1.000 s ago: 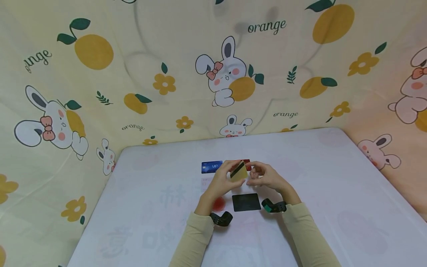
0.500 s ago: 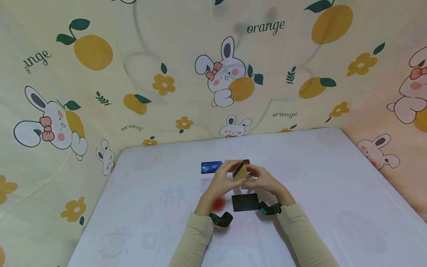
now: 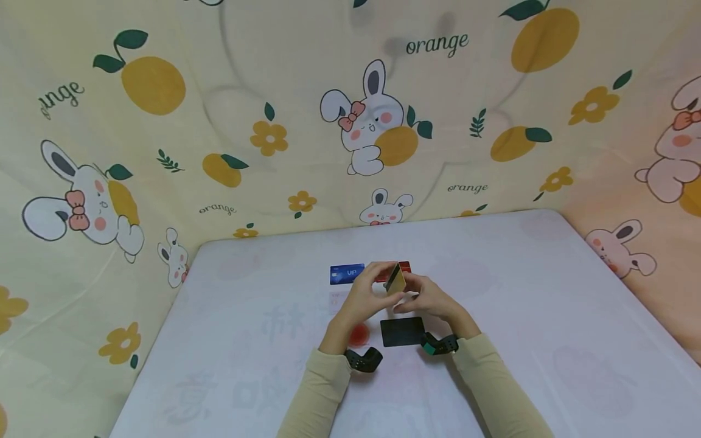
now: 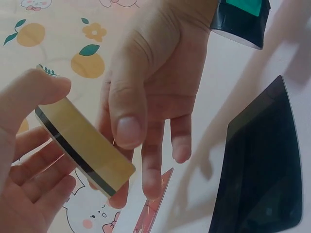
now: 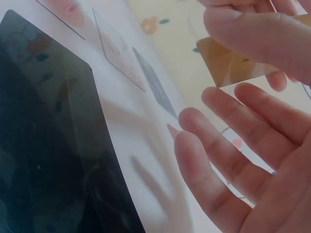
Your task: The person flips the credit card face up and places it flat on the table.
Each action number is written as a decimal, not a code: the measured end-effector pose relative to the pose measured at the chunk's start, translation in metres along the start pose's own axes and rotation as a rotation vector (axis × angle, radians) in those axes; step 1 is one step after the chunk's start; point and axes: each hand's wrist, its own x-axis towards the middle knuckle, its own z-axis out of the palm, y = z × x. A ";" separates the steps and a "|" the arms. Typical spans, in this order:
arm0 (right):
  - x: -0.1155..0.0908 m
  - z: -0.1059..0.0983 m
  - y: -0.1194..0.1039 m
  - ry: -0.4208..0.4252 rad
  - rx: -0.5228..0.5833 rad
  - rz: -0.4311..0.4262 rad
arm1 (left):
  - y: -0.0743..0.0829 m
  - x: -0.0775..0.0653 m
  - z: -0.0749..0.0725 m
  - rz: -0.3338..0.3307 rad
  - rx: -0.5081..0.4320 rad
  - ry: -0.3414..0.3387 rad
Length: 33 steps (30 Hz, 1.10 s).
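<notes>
Raised over the table, a gold card with a black stripe is pinched in my left hand, its thumb on one edge and fingers at the other. The left wrist view shows the striped face tilted. My right hand is at the card's free end, thumb and fingers spread around it, fairly straight in the right wrist view. Whether they press on it is hard to see. Below lies a black card. Behind the hands are a blue VIP card and a partly hidden red card.
A pale pink card lies left of my left hand, partly covered. A red round patch shows beside the black card. The white table ends at a printed curtain. Both wrists wear black camera mounts.
My right hand has moved left from beside the gold card to around its free end. The gold card has turned and now shows a narrower face. My left hand stays nearly still.
</notes>
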 end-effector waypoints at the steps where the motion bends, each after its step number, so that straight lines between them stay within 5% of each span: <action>1: 0.000 0.000 0.000 -0.001 -0.002 -0.001 | 0.000 0.000 0.000 -0.004 -0.004 0.000; 33: 0.000 0.000 -0.002 0.010 0.004 -0.024 | 0.007 -0.001 -0.004 0.019 -0.079 0.017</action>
